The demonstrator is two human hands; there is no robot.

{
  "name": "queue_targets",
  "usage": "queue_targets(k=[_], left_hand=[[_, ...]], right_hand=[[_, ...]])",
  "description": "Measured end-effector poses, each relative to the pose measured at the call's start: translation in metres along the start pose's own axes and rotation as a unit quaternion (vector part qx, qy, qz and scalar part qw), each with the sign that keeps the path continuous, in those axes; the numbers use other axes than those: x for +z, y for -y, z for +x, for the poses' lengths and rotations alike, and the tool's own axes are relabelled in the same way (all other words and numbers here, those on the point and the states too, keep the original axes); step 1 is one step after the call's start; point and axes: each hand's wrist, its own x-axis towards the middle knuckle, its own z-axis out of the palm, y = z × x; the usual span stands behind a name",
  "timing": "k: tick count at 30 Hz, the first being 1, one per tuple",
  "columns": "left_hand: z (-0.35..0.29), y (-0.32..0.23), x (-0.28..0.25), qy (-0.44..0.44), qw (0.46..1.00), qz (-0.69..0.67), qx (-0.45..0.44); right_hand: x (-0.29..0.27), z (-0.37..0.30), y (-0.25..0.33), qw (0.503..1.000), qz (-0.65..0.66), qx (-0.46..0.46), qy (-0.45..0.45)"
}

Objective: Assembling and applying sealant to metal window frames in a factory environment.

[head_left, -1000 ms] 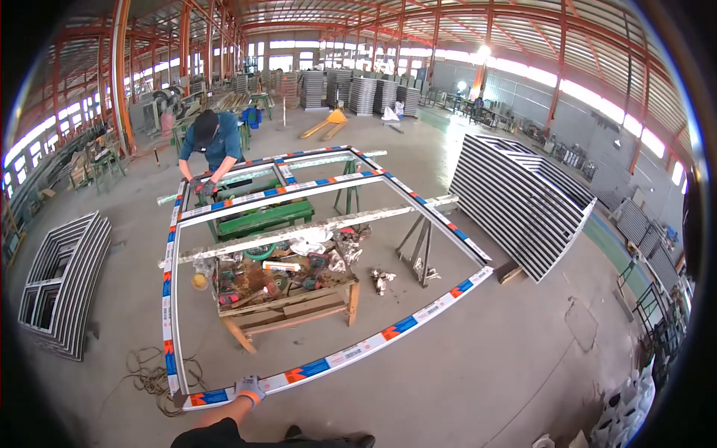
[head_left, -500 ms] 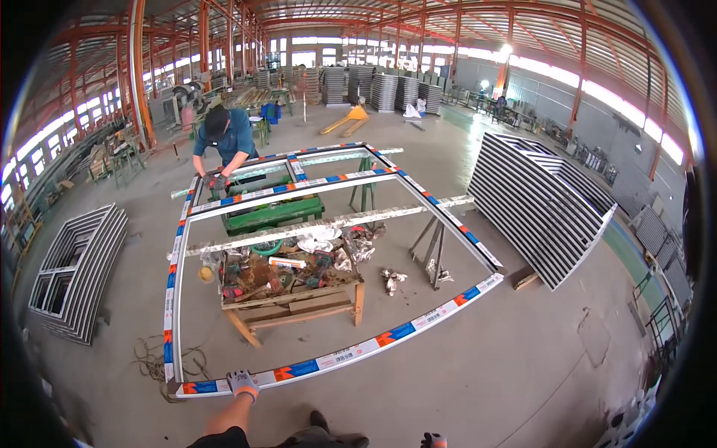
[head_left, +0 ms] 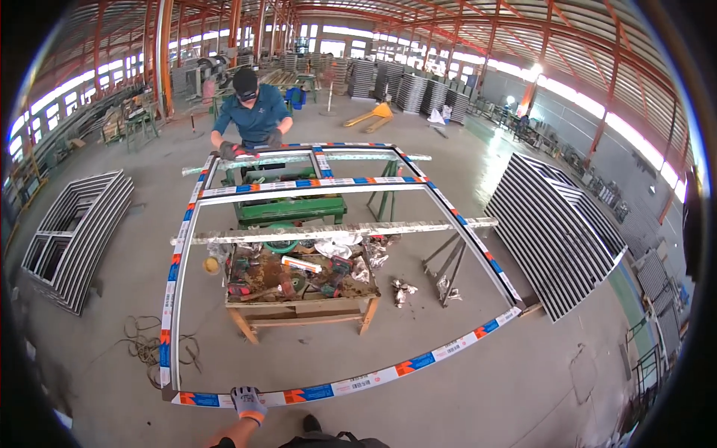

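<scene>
A large window frame (head_left: 385,375) lies flat, covered with blue, white and orange protective film. It has one big opening and two smaller ones at the far end. My left hand (head_left: 248,404), in a grey glove with an orange cuff, grips its near bar close to the near left corner, fingers curled over the top. My right hand is out of view. Two whitish support bars, the nearer support bar (head_left: 358,231) and the farther support bar (head_left: 366,158), run crosswise beneath the frame. At the far left corner, a co-worker (head_left: 254,112) in gloves handles the frame.
A low wooden table (head_left: 295,302) holding tools and a sealant tube (head_left: 301,264) stands inside the big opening; a green workbench (head_left: 287,211) is beyond. Stacked frames stand left (head_left: 78,239) and right (head_left: 556,239). A trestle (head_left: 450,269) supports the nearer bar. Rope (head_left: 146,343) lies at left.
The view has shifted, and my right hand has gone out of it. My left hand stays on the near bar. The co-worker has straightened up somewhat, hands now farther apart.
</scene>
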Motion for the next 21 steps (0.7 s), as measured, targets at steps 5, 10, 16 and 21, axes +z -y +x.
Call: queue_targets(k=[5, 10, 16, 21], left_hand=[[-0.004, 0.004, -0.002, 0.035, 0.999, -0.011, -0.013], [0.000, -0.009, -0.017, 0.058, 0.998, 0.002, -0.024], [-0.001, -0.006, -0.003, 0.101, 0.990, 0.068, -0.065], [0.004, -0.013, 0.007, 0.070, 0.992, 0.084, -0.069]], right_hand=[[-0.133, 0.051, -0.020, 0.805, 0.531, 0.262, 0.023], [-0.186, 0.151, -0.061, 0.862, 0.395, 0.230, -0.218], [-0.357, 0.239, -0.064, 0.887, 0.264, 0.228, -0.304], [-0.378, 0.267, -0.086, 0.917, 0.187, 0.080, -0.344]])
